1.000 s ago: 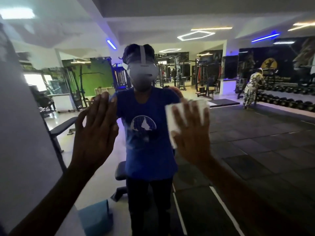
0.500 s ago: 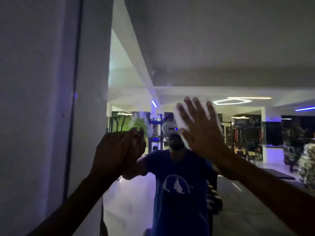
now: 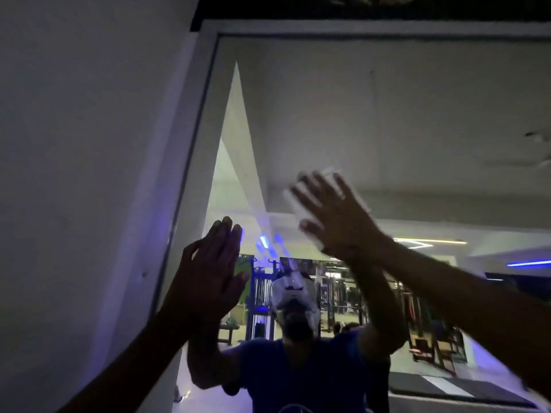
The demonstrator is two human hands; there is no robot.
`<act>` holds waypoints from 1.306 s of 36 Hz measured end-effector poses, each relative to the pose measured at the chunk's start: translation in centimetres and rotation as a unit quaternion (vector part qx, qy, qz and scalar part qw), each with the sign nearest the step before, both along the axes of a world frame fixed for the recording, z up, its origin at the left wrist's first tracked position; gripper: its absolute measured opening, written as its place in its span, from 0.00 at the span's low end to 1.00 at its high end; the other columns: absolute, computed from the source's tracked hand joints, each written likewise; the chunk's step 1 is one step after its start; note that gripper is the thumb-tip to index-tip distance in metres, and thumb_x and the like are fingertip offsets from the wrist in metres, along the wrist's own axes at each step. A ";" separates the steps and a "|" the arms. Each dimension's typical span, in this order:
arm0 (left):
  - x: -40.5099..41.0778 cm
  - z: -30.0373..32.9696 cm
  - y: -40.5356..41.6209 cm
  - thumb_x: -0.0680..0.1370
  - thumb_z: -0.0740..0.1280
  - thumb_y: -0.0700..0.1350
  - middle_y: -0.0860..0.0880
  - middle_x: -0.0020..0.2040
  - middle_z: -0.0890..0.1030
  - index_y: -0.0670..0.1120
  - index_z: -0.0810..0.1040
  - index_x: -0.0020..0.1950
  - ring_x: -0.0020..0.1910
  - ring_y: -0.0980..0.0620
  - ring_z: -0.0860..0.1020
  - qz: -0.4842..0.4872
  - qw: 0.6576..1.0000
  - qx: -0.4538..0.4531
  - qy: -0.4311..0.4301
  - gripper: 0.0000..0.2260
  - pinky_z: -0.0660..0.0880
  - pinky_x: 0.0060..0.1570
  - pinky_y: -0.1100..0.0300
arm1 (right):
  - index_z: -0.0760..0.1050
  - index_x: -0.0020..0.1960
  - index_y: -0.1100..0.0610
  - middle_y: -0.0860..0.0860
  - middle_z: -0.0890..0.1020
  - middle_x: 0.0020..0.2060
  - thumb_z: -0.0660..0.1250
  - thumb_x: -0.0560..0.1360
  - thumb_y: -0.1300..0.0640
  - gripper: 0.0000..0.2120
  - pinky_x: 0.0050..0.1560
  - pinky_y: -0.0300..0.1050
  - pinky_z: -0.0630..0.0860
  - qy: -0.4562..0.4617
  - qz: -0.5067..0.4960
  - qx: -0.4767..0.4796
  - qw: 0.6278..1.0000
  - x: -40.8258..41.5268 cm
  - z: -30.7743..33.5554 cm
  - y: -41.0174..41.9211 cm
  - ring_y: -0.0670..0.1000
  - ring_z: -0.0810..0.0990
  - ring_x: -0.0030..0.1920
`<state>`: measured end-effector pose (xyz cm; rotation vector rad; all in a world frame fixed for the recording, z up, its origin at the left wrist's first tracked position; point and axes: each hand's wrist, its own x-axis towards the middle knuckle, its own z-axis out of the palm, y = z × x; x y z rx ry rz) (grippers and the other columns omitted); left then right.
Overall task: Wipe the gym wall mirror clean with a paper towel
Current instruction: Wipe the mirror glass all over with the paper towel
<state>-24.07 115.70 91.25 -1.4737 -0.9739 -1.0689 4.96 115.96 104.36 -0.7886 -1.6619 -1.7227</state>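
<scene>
The gym wall mirror (image 3: 387, 120) fills the view ahead, its upper left corner and pale frame in sight. My right hand (image 3: 334, 213) lies flat with spread fingers, pressing a white paper towel (image 3: 298, 204) against the glass high up; the towel shows only around my fingers and is blurred. My left hand (image 3: 208, 272) rests flat on the glass near the mirror's left edge, fingers straight and together, holding nothing. My reflection in a blue shirt (image 3: 298, 374) appears below the hands.
A plain white wall (image 3: 83, 174) runs along the left of the mirror frame (image 3: 190, 150). A dark band (image 3: 357, 7) sits above the mirror's top edge. Gym machines and ceiling lights show only as reflections.
The view has tilted upward to the mirror's top corner. My right hand has carried the towel higher up the glass. My left hand has flattened on the glass by the left edge.
</scene>
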 end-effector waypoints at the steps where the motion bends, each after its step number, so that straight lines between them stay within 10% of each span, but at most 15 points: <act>1: -0.5 0.2 0.0 0.81 0.61 0.56 0.40 0.84 0.59 0.42 0.61 0.84 0.84 0.45 0.58 0.004 1.000 0.003 0.017 0.33 0.67 0.69 0.45 | 0.52 0.86 0.49 0.57 0.60 0.84 0.51 0.85 0.39 0.33 0.81 0.68 0.54 0.072 -0.006 0.008 0.997 2.6 2.4 0.3 0.60 0.59 0.84; 7: 0.7 3.1 -3.1 0.79 0.57 0.52 0.43 0.60 0.82 0.41 0.81 0.62 0.58 0.40 0.78 -0.081 0.995 0.059 -0.005 0.22 0.74 0.51 0.47 | 0.54 0.86 0.55 0.64 0.59 0.83 0.44 0.84 0.36 0.37 0.79 0.74 0.54 0.378 0.042 0.005 0.925 8.8 6.0 -0.2 0.68 0.59 0.82; 17: 8.1 6.8 0.8 0.85 0.52 0.53 0.35 0.81 0.64 0.37 0.65 0.81 0.81 0.36 0.63 -0.075 0.997 0.030 -0.014 0.29 0.64 0.73 0.38 | 0.46 0.87 0.50 0.57 0.47 0.86 0.51 0.86 0.41 0.33 0.83 0.68 0.43 0.039 0.028 -0.041 0.998 0.0 -9.1 -0.4 0.58 0.44 0.86; 27: 10.3 6.2 0.7 0.83 0.49 0.53 0.34 0.83 0.59 0.36 0.60 0.82 0.84 0.39 0.56 -0.011 0.999 0.031 -0.030 0.32 0.57 0.76 0.41 | 0.52 0.86 0.57 0.61 0.58 0.84 0.45 0.87 0.40 0.33 0.77 0.70 0.61 0.453 -0.052 0.063 0.888 19.3 -5.2 -0.8 0.64 0.61 0.82; 32: 14.8 5.9 1.1 0.85 0.48 0.54 0.35 0.83 0.60 0.37 0.60 0.83 0.83 0.39 0.58 -0.041 0.998 0.032 0.038 0.31 0.59 0.75 0.42 | 0.45 0.87 0.54 0.59 0.45 0.86 0.53 0.84 0.39 0.38 0.82 0.71 0.44 0.232 -0.005 -0.055 0.971 8.0 -14.7 -0.9 0.62 0.43 0.85; 36: 14.7 5.4 1.6 0.84 0.50 0.55 0.40 0.83 0.61 0.40 0.61 0.83 0.83 0.42 0.60 -0.024 0.997 0.044 0.060 0.30 0.56 0.76 0.46 | 0.45 0.86 0.51 0.55 0.47 0.86 0.57 0.84 0.39 0.38 0.83 0.69 0.45 0.037 -0.014 -0.071 0.997 11.9 -14.0 -0.6 0.59 0.47 0.86; 44: 13.7 5.2 1.0 0.84 0.52 0.53 0.41 0.82 0.64 0.41 0.65 0.82 0.82 0.45 0.62 -0.050 0.994 0.051 0.082 0.29 0.60 0.75 0.45 | 0.47 0.87 0.53 0.59 0.55 0.85 0.34 0.86 0.37 0.34 0.80 0.70 0.57 0.402 -0.034 0.044 0.914 24.1 -1.6 -0.6 0.63 0.57 0.84; 47: 14.1 5.0 0.7 0.84 0.51 0.53 0.41 0.82 0.65 0.40 0.65 0.82 0.82 0.44 0.62 -0.059 0.995 0.038 0.075 0.29 0.61 0.75 0.43 | 0.49 0.87 0.56 0.60 0.54 0.85 0.46 0.83 0.38 0.37 0.80 0.72 0.50 0.345 -0.031 0.025 0.938 15.7 -6.0 -0.6 0.64 0.52 0.85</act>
